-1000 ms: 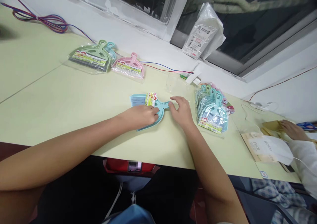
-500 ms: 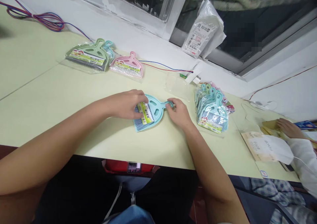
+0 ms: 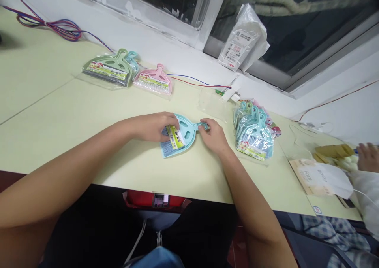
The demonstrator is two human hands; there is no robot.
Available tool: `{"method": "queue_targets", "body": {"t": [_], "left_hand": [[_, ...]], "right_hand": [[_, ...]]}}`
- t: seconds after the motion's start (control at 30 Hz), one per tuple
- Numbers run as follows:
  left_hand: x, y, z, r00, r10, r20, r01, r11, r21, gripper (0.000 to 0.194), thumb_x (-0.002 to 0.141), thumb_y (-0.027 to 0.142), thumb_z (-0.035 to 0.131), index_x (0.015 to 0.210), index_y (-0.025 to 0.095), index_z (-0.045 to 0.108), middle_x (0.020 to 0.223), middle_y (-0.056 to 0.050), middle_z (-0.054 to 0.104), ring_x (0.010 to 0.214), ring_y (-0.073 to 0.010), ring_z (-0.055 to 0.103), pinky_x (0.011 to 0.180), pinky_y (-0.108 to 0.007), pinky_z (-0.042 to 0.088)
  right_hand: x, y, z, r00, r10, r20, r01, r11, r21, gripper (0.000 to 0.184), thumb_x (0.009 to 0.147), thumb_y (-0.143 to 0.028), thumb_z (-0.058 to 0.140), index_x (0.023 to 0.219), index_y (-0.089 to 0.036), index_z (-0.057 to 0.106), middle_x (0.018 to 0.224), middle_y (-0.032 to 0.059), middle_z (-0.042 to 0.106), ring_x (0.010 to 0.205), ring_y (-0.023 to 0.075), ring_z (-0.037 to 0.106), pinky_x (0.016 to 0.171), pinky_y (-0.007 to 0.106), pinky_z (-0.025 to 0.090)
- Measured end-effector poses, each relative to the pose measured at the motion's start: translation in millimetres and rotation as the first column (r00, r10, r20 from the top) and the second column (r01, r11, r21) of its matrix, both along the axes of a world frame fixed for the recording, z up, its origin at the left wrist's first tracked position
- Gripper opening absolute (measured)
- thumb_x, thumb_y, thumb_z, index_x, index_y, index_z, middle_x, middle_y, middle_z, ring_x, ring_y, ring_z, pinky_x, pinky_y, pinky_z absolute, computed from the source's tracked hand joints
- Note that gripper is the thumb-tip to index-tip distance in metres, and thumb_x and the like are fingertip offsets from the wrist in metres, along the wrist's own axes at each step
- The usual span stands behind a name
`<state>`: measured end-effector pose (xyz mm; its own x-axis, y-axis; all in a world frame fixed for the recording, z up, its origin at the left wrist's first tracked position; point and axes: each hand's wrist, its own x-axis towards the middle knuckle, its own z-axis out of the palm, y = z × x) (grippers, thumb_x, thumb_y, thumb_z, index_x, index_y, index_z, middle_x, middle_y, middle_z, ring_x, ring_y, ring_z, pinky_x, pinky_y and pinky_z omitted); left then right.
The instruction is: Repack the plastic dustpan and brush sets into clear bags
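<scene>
dustpan-and-brush set in pale-blue plastic point(image 3: 183, 129), between front and back edges of worktop point(image 3: 192, 177); right hand point(image 3: 213, 136) pinching handle point(image 3: 196, 126), left hand point(image 3: 161, 126) pinching bristle end point(image 3: 169, 149). probably light, stiff, slick; handle's best hold.

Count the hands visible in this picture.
3: the left hand on a turquoise dustpan-and-brush set, the right hand on its handle, and another person's hand at the right edge. Others may be hidden.

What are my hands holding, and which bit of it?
A blue dustpan: your right hand pinches the handle, your left hand holds the wide end beside the label.
</scene>
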<state>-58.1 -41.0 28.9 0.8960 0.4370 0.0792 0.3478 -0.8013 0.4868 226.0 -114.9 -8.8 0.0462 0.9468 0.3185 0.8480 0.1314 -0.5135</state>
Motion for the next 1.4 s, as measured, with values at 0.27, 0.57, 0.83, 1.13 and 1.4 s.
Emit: {"method": "queue_targets", "body": {"t": [0.27, 0.57, 0.83, 1.13, 1.4], "left_hand": [[-3.6, 4.3, 6.0, 0.997, 0.016, 0.071, -0.019, 0.998, 0.053, 0.044, 0.083, 0.024, 0.063, 0.127, 0.021, 0.066, 0.127, -0.010, 0.064, 0.115, -0.0240, 0.062, 0.102, -0.034, 0.047], [-0.3, 10.1, -6.1, 1.000, 0.004, 0.006, -0.004, 1.000, 0.015, 0.040, 0.083, 0.019, 0.058, 0.121, 0.023, 0.071, 0.135, -0.008, 0.062, 0.123, -0.0243, 0.060, 0.109, -0.037, 0.044], [1.2, 7.5, 1.6, 0.993, 0.022, 0.117, -0.034, 0.995, 0.099, 0.031, 0.087, 0.023, 0.058, 0.114, 0.020, 0.073, 0.122, -0.010, 0.068, 0.114, -0.0247, 0.063, 0.104, -0.037, 0.046], [5.2, 20.1, -3.1, 0.901, 0.263, 0.344, -0.311, 0.946, 0.093, 0.034, 0.095, 0.041, 0.054, 0.112, 0.017, 0.071, 0.114, -0.010, 0.072, 0.110, -0.0263, 0.064, 0.098, -0.040, 0.048], [-1.6, 32.0, -8.5, 0.887, 0.369, 0.277, -0.357, 0.929, -0.096, 0.034, 0.092, 0.045, 0.056, 0.103, 0.019, 0.076, 0.099, -0.004, 0.077, 0.090, -0.0201, 0.069, 0.078, -0.030, 0.050]], "right_hand": [[1.3, 1.8, -1.3, 1.000, 0.018, -0.013, -0.018, 1.000, 0.006, 0.032, 0.094, -0.032, 0.057, 0.120, -0.019, 0.068, 0.123, 0.0119, 0.070, 0.105, 0.0258, 0.067, 0.096, 0.042, 0.053], [1.0, 3.5, -3.7, 0.999, 0.024, -0.025, -0.024, 1.000, 0.007, 0.030, 0.095, -0.032, 0.054, 0.119, -0.020, 0.068, 0.122, 0.0112, 0.071, 0.107, 0.0258, 0.066, 0.096, 0.044, 0.053], [1.7, 4.3, -5.1, 1.000, 0.024, -0.020, -0.024, 1.000, 0.013, 0.031, 0.095, -0.032, 0.054, 0.119, -0.019, 0.068, 0.122, 0.0112, 0.071, 0.107, 0.0254, 0.066, 0.096, 0.043, 0.053], [-2.2, 12.8, -10.8, 0.989, 0.099, -0.106, -0.098, 0.995, 0.014, 0.029, 0.095, -0.033, 0.055, 0.118, -0.022, 0.070, 0.124, 0.0094, 0.071, 0.109, 0.0244, 0.067, 0.095, 0.042, 0.055], [-28.0, 30.5, -13.4, 0.950, 0.203, -0.237, -0.207, 0.978, 0.007, 0.030, 0.095, -0.033, 0.055, 0.120, -0.023, 0.069, 0.125, 0.0069, 0.072, 0.103, 0.0224, 0.069, 0.093, 0.040, 0.057]]}}
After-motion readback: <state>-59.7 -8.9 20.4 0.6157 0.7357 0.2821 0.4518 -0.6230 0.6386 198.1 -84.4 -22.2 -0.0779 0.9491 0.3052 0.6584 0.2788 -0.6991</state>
